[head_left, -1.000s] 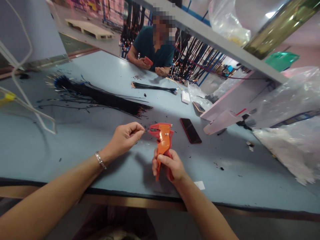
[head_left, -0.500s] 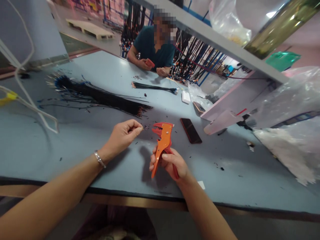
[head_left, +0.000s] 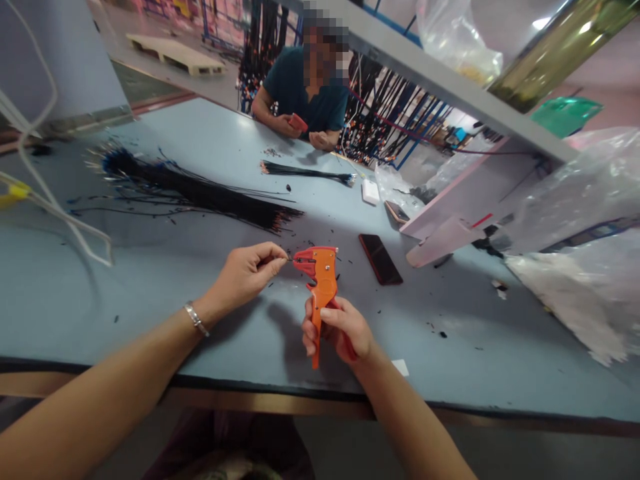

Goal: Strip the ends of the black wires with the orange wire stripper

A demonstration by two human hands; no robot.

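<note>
My right hand [head_left: 340, 327] is wrapped round the handles of an orange and red wire stripper [head_left: 325, 277], held upright over the table. Its red jaws point left, toward my left hand [head_left: 255, 270]. Between thumb and forefinger, my left hand pinches a thin dark wire [head_left: 290, 259], whose tip reaches the jaws. Most of that wire is hidden by my fingers. Beyond my hands lies a thick bundle of black wires [head_left: 200, 190], with bluish ends at the left and coppery ends at the right.
A smartphone [head_left: 380, 259] lies right of the tool, with a white box [head_left: 371, 192] behind it. Across the table [head_left: 165, 127] a co-worker [head_left: 300, 87] holds a red object near a smaller wire bundle [head_left: 305, 171]. Plastic bags [head_left: 575, 267] fill the right side; dark scraps are scattered about.
The wire stripper has moved slightly left and turned more upright, bringing its jaws to the wire tip. The jaws now look closer together. My left hand has barely moved.
</note>
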